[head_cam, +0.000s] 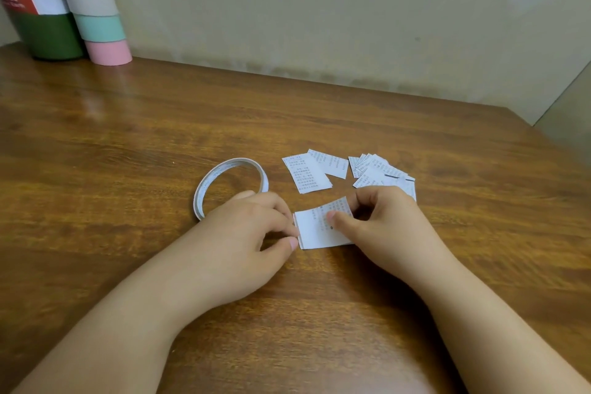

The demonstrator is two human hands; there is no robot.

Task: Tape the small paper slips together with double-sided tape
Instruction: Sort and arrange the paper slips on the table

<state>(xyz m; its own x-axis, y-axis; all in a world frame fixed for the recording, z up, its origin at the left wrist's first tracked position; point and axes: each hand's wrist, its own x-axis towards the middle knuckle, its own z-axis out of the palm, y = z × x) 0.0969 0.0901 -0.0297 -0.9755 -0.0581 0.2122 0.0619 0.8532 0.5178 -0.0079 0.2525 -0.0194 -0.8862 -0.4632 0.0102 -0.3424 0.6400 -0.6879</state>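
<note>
Head view: printed slip [319, 229] at frame centre is pinched at its left edge by left hand [252, 233], upper right by right hand [380, 221]. Tape edge should be pressed flat, corners aligned before sticking.

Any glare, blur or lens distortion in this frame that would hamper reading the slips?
Head view: soft, even light; a faint sheen on the table at upper left. Wide-angle bending tilts the striped tube. Print on the held slip and the loose slips is too small and soft to read.
</note>
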